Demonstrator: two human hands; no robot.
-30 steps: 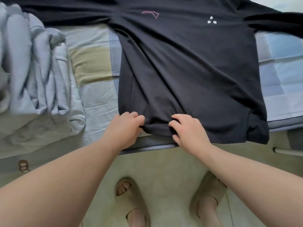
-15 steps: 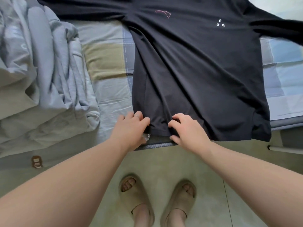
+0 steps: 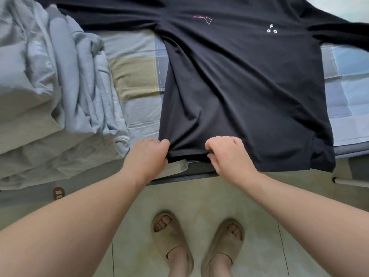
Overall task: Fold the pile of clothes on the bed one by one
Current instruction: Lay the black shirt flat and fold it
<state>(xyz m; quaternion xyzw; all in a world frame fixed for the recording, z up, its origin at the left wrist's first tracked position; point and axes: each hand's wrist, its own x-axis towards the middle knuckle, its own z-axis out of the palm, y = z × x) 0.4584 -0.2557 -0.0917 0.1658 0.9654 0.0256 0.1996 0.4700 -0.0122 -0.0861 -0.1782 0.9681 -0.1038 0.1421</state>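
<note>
Gripping the hem, both hands at the near edge of the bed point(image 3: 137, 116).

- Black T-shirt point(image 3: 239, 86): spread print-side up across the bed, hem along the near edge, sleeves out toward the left and right edges.
- Left hand point(image 3: 147, 154): fingers curled, pinching the shirt's left hem corner.
- Right hand point(image 3: 227, 154): fingers curled on the hem, just beside the left hand.
- Pile of grey clothes point(image 3: 56, 96): heaped at the bed's left edge, near the shirt's left sleeve; whether they touch cannot be told.

Hazards, as judged:
- The right hem corner droops unheld over the near edge, so a lift may drag that side floorward or skew the fold.
- Creases fan from the grip up toward the chest, and folding now would set them.
- A pinch in thin cloth may catch the top layer only, which would part front from back.
- A swung sleeve could snag the pile.
</note>
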